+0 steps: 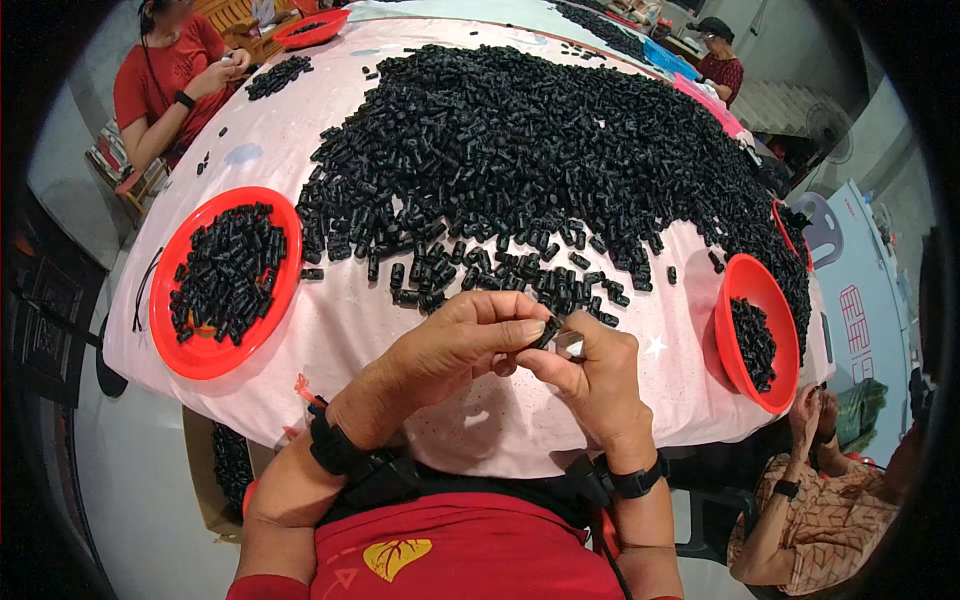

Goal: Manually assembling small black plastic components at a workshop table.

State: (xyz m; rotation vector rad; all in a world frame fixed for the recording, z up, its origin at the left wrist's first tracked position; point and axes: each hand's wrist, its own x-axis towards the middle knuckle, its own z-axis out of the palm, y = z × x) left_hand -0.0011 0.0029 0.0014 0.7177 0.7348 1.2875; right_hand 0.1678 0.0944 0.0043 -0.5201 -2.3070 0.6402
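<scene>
In front of my body, near the table's front edge, my two hands meet. My left hand (445, 350) pinches a small black cylindrical plastic part (544, 332) between thumb and fingers. Closed around a small silver metal tool (570, 346), my right hand (605, 375) has its thumb close against the black part. Most of the tool is hidden in the fingers, so its exact kind does not show. Just beyond my fingers lies a loose scatter of the same black parts (525, 270), which merges into a large heap (500, 140).
A red plate (165, 335) heaped with black parts stands at left, a red bowl (735, 375) with more at right. The pink cloth (480, 430) covers the table. A cardboard box (200, 470) is below at left. Co-workers sit at far left, far right and near right.
</scene>
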